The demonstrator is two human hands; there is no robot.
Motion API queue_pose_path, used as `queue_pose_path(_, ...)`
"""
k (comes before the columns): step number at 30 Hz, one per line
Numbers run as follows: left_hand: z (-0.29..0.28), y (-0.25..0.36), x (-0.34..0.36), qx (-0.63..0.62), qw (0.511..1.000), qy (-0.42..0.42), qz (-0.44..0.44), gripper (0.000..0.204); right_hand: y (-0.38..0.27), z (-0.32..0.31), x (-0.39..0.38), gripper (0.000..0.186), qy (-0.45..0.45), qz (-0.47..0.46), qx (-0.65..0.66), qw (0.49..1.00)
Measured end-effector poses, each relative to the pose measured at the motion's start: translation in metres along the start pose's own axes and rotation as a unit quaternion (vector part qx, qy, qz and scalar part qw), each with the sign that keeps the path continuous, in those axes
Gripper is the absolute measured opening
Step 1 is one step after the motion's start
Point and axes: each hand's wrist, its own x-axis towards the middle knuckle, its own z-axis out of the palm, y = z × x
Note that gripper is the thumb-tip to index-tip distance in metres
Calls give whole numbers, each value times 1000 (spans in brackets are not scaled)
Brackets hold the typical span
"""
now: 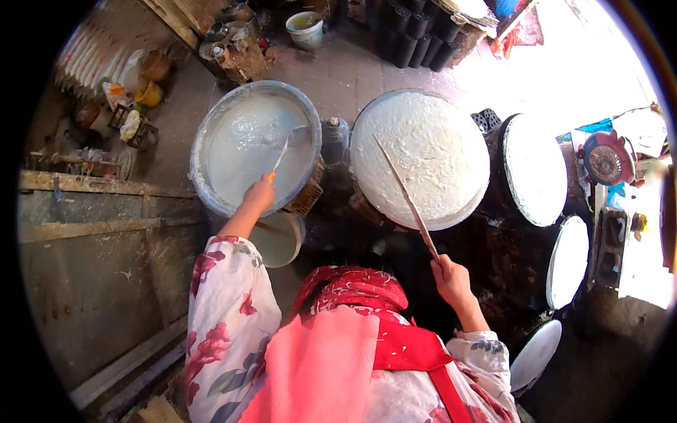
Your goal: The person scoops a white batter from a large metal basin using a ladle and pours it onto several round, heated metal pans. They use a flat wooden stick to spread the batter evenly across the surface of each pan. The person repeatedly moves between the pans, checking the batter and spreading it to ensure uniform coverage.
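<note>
My left hand (259, 197) is closed round the orange handle of a metal ladle (281, 155). The ladle's bowl rests in a pale, milky batter (240, 151) that fills a wide blue-grey basin (199, 180). On the right, my right hand (451, 280) grips the near end of a long, thin wooden stick (403, 189). Its far end reaches over a big round surface spread with a thick, lumpy white layer (437, 141); whether the tip touches that layer I cannot tell. Below the basin, a pale bucket (278, 243) of cloudy liquid stands partly behind my left arm.
Several round white surfaces (537, 169) line the right side, near a small red fan (605, 158). A grey bottle-like container (335, 137) sits between basin and round surface. Farther off are a white bucket (305, 32) and black tubes (412, 35). Wooden boards (99, 185) edge the left.
</note>
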Motion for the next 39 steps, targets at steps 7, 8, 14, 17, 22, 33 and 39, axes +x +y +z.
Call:
queue_pose_path(7,19,-62,-48,-305,930,-201,-44,34,-43,93,37,26,-118,94,225,963)
queue_pose_path(8,17,-55,-66,-415,863,-263,-120,32,-61,107,50,31,-152,143,297,932)
queue_pose_path(14,13,-34,-121,-854,323,-393,-108,31,-115,212,97,41,-245,211,483,813)
queue_pose_path(17,-21,-18,-144,-903,182,-384,-69,35,-135,236,87,42,-255,216,592,734)
queue_pose_path(22,-121,-23,-185,-891,302,-340,19,36,-197,197,91,41,-228,128,636,726)
queue_pose_path(33,-132,-79,-171,-949,226,-217,26,35,-252,141,70,30,77,-175,223,956)
queue_pose_path(39,-73,-84,-158,-523,851,35,-24,22,-186,166,28,32,83,14,277,957)
